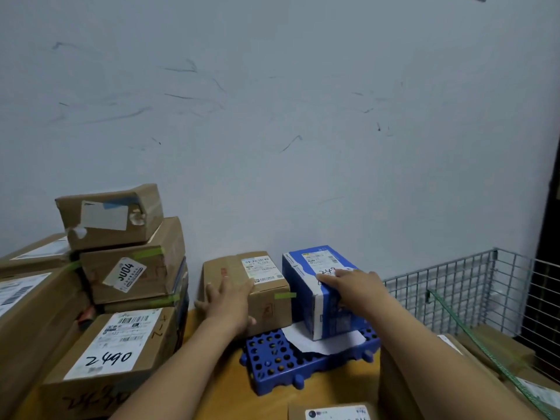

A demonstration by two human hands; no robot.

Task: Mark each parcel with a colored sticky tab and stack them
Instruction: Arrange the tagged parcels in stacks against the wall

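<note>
The pale wall (pixel 303 116) behind is showing dark scuffs, and a yellow-brown wooden surface (pixel 218 389) is running under everything. Well to the left of the left hand, a stack of cardboard boxes (pixel 133 262) is leaning against more cartons, with green tape strips showing on several edges; the nearest box (pixel 112 347), just left of the left forearm, is carrying a white label with "2490" handwritten on it. The left hand (pixel 230 301) is resting on the near left corner of the brown parcel (pixel 272 310), fingers spread and fairly straight over its top and side, thumb lying against the front face. A green sticky tab (pixel 285 295) is sticking out from that parcel's right edge, between the two hands. Below the hands, a blue perforated pallet (pixel 272 359) is lying on the wood, bearing both parcels and a white sheet of paper (pixel 327 341). The blue parcel (pixel 298 292) is standing just beside the brown one, slightly tilted, and the right hand (pixel 354 286) is lying on its top near edge, fingers stretched flat across a handwritten number. The hands are apart, one per parcel. To the right of the right arm, a wire mesh cage (pixel 454 292) is holding more cartons (pixel 500 350) under a green strap (pixel 472 338).
</note>
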